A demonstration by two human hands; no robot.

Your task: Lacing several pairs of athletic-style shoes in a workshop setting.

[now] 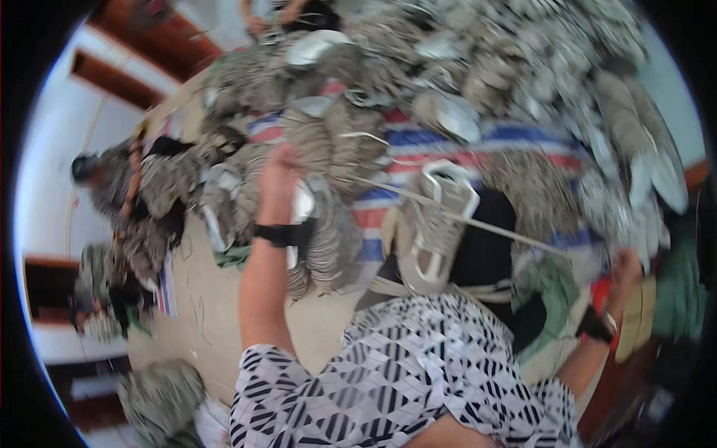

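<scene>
A beige shoe upper with a white-edged opening and crossing laces lies on my lap, on a dark pad. A pale shoelace is stretched taut across the upper, slanting from upper left to lower right. My left hand is raised on the left in front of stacked uppers, closed at one end of the lace's line. Far out to the right, my right hand closes at the other end. Motion blurs the fingers of both hands, and the lace fades close to them.
Bundled beige shoe uppers and a large heap cover a striped sheet ahead. Green cloth hangs beside my right leg. Another person sits among uppers at left; more hands show at the top.
</scene>
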